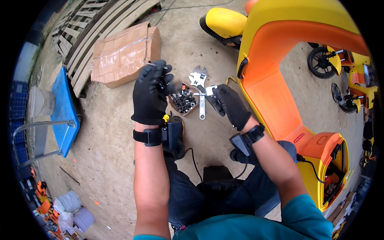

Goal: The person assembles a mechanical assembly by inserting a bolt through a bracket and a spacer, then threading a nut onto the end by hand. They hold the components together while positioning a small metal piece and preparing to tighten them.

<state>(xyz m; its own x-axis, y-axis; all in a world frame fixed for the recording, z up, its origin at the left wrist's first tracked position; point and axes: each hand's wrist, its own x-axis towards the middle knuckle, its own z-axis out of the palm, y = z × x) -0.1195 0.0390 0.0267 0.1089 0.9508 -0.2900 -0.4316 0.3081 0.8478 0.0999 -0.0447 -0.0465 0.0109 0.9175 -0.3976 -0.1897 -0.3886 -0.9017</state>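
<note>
My left hand (150,96), in a black glove, is raised with its fingers curled. Between its fingertips pokes a thin, dark metal piece (151,64), too small to identify. My right hand (232,105), also gloved, pinches a small white block-shaped piece (211,90) with a thin metallic end pointing left. Between the hands sits an open cardboard box (195,110) of small dark screws and fittings (184,101). Beside it lie an adjustable wrench with a black handle (197,79) and a silver wrench (202,108), partly covered by the other tool and my right hand.
A yellow and orange scooter body (272,92) stands close on my right. A yellow fender over a wheel (224,23) is ahead. On the left are a taped carton (120,54), wooden pallets (86,30) and a blue platform cart (64,116). Cables hang near my knees.
</note>
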